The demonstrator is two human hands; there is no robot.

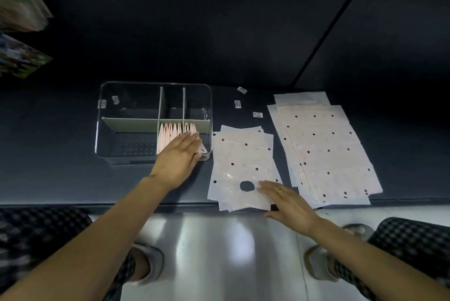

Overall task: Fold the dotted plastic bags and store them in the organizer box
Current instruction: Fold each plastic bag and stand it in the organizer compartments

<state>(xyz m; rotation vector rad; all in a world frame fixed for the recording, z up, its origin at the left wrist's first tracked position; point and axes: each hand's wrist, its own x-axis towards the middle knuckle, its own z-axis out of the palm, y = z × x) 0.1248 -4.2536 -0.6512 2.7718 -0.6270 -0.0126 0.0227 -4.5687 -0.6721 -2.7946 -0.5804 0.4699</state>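
A clear organizer box (107, 115) with grey dividers stands on the dark table. Its near middle compartment holds several folded pink bags (170, 133) standing upright. My left hand (179, 158) reaches over the box's near right corner, fingers straight, touching the folded bags. A small pile of flat white dotted bags (241, 161) lies right of the box, one with a round handle hole near the table edge. My right hand (289, 202) lies flat on that pile's near right corner. A larger stack of dotted bags (321, 152) is further right.
Three small labels (257, 114) lie on the table behind the small pile. The table's front edge (97, 204) runs just below the bags, with a shiny floor and my feet beneath. Colourful packages (17, 57) hang at the far left.
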